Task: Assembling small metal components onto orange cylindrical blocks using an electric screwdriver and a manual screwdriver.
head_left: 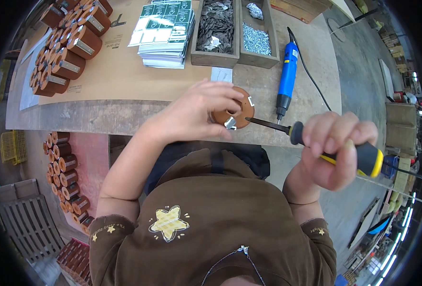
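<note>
On the table's near edge stands a round brown part [243,117] with a hole in its top and small metal clips at its rim. My left hand [196,109] grips it from the left, fingers curled over the top and thumb at the near side. A screwdriver [271,125] with a black and yellow handle is wrapped in my right hand [337,148]. Its shaft points left, and the tip is at the part's right edge; whether they touch I cannot tell. Some of the part's top is hidden under my left fingers.
A blue electric screwdriver [288,71] with a black cord lies right of the part. Behind are wooden boxes of dark flat pieces [216,24] and small silvery screws [256,40], and a stack of green-white labels [165,35]. Several brown cylinders [68,62] stand far left; more [68,178] sit lower left.
</note>
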The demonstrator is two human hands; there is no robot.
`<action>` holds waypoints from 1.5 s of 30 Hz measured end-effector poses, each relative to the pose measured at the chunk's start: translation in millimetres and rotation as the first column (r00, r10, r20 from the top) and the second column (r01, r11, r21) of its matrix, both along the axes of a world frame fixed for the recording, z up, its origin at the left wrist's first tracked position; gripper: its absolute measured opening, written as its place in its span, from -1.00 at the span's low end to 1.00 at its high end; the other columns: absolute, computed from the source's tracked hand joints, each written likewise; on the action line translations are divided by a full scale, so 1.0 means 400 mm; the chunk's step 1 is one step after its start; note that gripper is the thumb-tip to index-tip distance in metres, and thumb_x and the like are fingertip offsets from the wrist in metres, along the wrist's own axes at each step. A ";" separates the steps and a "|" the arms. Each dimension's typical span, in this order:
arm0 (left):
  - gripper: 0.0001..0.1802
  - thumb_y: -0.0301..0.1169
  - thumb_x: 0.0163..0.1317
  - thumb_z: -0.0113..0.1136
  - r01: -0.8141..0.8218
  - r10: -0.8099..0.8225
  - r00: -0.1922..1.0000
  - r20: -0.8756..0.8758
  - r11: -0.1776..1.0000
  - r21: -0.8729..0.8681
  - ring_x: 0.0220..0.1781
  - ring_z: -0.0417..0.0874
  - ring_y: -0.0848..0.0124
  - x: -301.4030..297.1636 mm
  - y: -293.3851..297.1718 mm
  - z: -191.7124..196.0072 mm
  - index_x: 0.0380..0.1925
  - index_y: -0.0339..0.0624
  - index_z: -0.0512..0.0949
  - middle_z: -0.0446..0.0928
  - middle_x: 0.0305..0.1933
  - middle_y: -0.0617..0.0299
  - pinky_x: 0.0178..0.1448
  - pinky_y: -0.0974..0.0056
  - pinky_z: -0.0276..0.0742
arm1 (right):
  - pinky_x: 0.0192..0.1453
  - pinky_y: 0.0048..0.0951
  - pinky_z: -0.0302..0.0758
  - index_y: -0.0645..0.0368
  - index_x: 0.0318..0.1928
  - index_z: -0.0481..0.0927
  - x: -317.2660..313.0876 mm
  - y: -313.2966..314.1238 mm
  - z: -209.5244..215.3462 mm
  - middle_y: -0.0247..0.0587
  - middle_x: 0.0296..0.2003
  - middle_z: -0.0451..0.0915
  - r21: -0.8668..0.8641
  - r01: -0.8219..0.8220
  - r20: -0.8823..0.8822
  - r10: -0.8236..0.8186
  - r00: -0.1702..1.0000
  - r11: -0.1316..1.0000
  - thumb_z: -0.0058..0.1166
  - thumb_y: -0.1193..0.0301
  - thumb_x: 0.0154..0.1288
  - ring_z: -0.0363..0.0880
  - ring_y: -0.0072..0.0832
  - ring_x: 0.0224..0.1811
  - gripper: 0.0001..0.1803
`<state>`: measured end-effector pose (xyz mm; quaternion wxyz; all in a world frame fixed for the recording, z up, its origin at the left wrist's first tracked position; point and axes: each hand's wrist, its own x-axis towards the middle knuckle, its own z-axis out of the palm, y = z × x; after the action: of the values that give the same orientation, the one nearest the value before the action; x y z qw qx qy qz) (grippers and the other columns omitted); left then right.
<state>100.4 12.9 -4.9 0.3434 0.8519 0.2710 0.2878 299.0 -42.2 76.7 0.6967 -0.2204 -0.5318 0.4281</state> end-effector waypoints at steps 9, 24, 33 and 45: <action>-0.62 -0.52 -0.30 0.31 -0.061 0.062 0.998 -0.017 0.997 0.053 0.21 0.25 0.19 0.004 -0.037 -0.052 -0.33 -0.20 0.53 0.42 0.02 0.25 0.17 0.13 0.25 | -0.57 -0.44 0.34 0.13 -0.32 0.18 -0.040 0.024 -0.058 -0.23 -0.60 0.33 -0.063 -0.044 -0.015 0.043 0.999 0.997 -0.01 0.56 0.10 0.30 -0.51 -0.66 -0.75; -0.64 -0.54 -0.29 0.30 -0.078 0.078 0.996 0.033 0.997 -0.001 0.20 0.27 0.21 0.005 -0.040 -0.060 -0.34 -0.21 0.55 0.42 0.00 0.25 0.15 0.16 0.30 | -0.52 -0.46 0.37 0.13 -0.34 0.19 -0.052 0.026 -0.053 -0.25 -0.59 0.33 -0.107 -0.070 0.076 0.079 0.994 0.992 0.02 0.57 0.05 0.35 -0.50 -0.63 -0.73; -0.56 -0.53 -0.33 0.32 -0.139 0.138 0.989 0.051 0.990 0.033 0.20 0.27 0.15 0.001 -0.052 -0.060 -0.29 -0.21 0.49 0.40 0.03 0.18 0.12 0.15 0.32 | -0.26 -0.38 0.49 0.18 -0.16 0.24 -0.100 0.029 -0.021 -0.27 -0.50 0.34 -0.045 0.036 0.375 -0.017 0.927 0.998 0.15 0.53 -0.10 0.38 -0.49 -0.41 -0.54; -0.50 -0.50 -0.39 0.37 -0.208 0.203 0.977 0.060 0.975 0.082 0.18 0.28 0.09 -0.008 -0.067 -0.075 -0.28 -0.21 0.48 0.38 0.05 0.14 0.14 0.14 0.30 | -0.24 -0.26 0.51 0.17 -0.25 0.26 -0.081 0.041 0.018 -0.14 -0.46 0.32 0.159 0.146 0.534 -0.209 0.819 0.977 -0.29 0.07 0.27 0.35 -0.43 -0.40 -0.62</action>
<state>97.1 -13.8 -34.9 0.2810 0.8259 0.3359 0.3550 266.7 -25.6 84.1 0.5633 -0.3434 -0.7087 0.2502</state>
